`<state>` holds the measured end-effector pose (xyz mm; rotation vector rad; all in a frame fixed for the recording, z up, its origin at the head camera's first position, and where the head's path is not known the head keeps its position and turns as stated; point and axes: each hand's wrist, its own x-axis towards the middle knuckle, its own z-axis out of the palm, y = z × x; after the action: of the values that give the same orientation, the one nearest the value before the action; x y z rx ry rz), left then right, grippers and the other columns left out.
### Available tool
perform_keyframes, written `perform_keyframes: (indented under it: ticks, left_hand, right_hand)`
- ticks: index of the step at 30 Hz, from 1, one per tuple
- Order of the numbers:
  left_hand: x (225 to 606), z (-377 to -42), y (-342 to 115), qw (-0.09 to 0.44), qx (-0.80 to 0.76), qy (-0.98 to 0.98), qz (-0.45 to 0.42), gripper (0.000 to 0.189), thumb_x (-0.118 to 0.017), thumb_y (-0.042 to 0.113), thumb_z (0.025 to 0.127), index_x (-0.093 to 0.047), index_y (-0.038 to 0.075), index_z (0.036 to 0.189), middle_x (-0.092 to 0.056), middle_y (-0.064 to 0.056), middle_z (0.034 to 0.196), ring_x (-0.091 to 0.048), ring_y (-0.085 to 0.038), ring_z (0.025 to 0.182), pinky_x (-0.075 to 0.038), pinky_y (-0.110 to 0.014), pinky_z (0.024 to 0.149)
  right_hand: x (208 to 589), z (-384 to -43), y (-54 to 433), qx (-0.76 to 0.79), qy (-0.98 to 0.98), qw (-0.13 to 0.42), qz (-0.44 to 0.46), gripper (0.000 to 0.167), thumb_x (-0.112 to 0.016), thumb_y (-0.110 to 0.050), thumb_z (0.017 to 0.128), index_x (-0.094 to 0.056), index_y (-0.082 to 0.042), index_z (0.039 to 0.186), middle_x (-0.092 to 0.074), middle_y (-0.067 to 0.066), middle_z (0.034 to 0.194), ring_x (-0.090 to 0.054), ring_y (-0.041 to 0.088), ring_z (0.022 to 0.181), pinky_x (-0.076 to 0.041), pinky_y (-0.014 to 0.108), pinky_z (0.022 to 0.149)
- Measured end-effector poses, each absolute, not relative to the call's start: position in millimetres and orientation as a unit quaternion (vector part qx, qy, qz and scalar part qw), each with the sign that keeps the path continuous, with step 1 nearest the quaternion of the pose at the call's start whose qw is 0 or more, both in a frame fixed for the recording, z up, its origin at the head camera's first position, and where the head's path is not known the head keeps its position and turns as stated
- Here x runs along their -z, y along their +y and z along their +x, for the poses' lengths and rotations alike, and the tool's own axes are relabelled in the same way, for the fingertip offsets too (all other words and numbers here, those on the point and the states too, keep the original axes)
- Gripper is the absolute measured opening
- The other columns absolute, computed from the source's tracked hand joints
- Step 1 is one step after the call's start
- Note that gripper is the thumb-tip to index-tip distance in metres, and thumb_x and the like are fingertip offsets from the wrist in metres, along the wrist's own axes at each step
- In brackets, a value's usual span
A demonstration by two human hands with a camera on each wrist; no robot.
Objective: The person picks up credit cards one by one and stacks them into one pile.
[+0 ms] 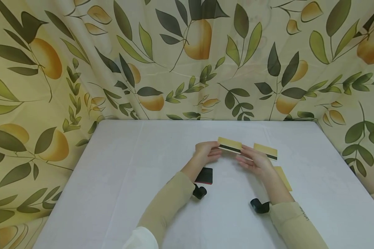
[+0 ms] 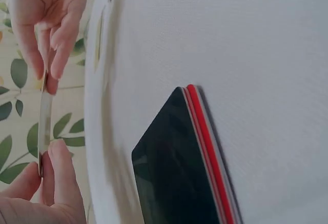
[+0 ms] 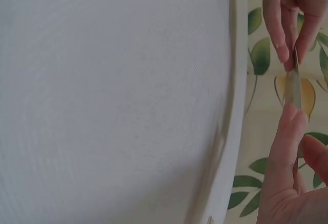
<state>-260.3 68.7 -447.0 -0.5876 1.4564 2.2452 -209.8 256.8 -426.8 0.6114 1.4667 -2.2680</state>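
A gold card (image 1: 230, 145) with a dark stripe along its lower part is held up above the table between both hands. My left hand (image 1: 206, 151) pinches its left end between thumb and fingers. At the right end, my right hand (image 1: 255, 160) grips the card in the same way. Both wrist views show this card (image 2: 45, 121) almost edge-on. Beneath my left wrist lies a stack of dark-topped cards (image 1: 204, 175) with a red layer at its edge, partly hidden by the arm.
To the right lie a striped gold card (image 1: 266, 151) and another gold card (image 1: 283, 178), the latter partly behind my right forearm. The white table (image 1: 137, 166) ends at a patterned curtain (image 1: 174, 69). A black device sits at each wrist.
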Motion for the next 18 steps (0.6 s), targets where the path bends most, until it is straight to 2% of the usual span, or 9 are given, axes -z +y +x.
perform_keyframes:
  ticks: [2,7,18]
  left_hand:
    - [445.2,-257.9,65.6,0.196,-0.801,0.526,-0.208,0.025,-0.068,-0.001,0.077,-0.066,-0.003,0.102,-0.068,-0.017,0.091,-0.067,-0.031,0.083,-0.054,-0.041,0.075]
    - [441.0,-251.3,57.4,0.193,-0.798,0.533,-0.204,0.027,-0.068,-0.001,0.078,-0.065,-0.003,0.104,-0.068,-0.016,0.092,-0.067,-0.029,0.080,-0.055,-0.037,0.073]
    - [447.6,-241.9,36.0,0.190,-0.796,0.543,-0.191,0.031,-0.066,0.000,0.080,-0.063,-0.001,0.111,-0.067,-0.018,0.100,-0.068,-0.025,0.078,-0.056,-0.034,0.069]
  right_hand:
    - [424.4,-209.5,253.2,0.804,0.522,0.182,0.219,0.063,-0.058,-0.010,0.090,-0.027,-0.014,0.144,-0.067,-0.004,0.082,-0.068,0.016,0.075,-0.054,0.026,0.076]
    - [421.2,-209.1,244.6,0.798,0.534,0.182,0.212,0.065,-0.055,-0.008,0.091,-0.021,-0.010,0.146,-0.067,-0.004,0.081,-0.068,0.014,0.075,-0.053,0.026,0.077]
    - [419.3,-202.5,222.9,0.781,0.561,0.172,0.213,0.061,-0.056,-0.005,0.090,-0.027,-0.007,0.144,-0.067,-0.004,0.078,-0.068,0.012,0.072,-0.055,0.022,0.068]
